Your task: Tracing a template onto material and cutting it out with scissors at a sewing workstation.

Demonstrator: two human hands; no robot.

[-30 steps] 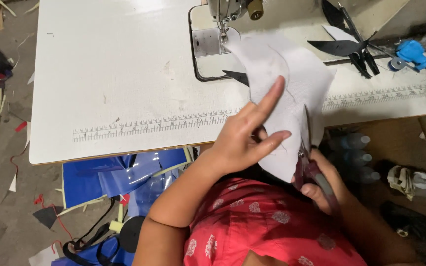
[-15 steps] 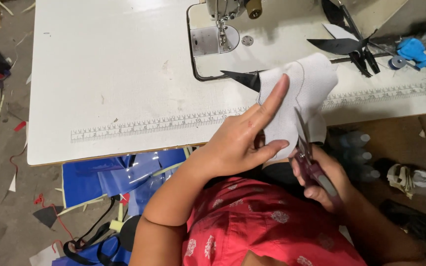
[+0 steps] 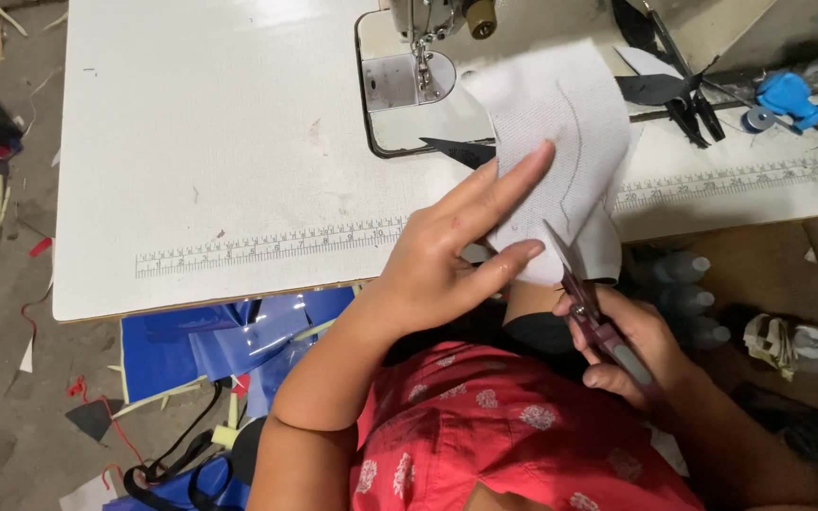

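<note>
My left hand point(image 3: 452, 251) pinches a piece of white woven fabric point(image 3: 560, 142) with a curved stitch line, held up over the front edge of the white sewing table point(image 3: 220, 142). In my right hand point(image 3: 636, 341) is a pair of small scissors point(image 3: 584, 293) with dark red handles. Their blades point up and touch the lower edge of the fabric. Both hands are in front of my red patterned top.
The sewing machine's needle and metal plate point(image 3: 418, 76) are at the table's far middle. A printed ruler point(image 3: 267, 248) runs along the front edge. Black fabric pieces point(image 3: 660, 90) and a blue tool point(image 3: 788, 95) lie at the right. Blue sheets point(image 3: 210, 345) and scraps litter the floor.
The white fabric has shifted and turned in my left hand, rising toward the machine. My right hand has brought the scissors up so the blades meet the fabric's lower edge.
</note>
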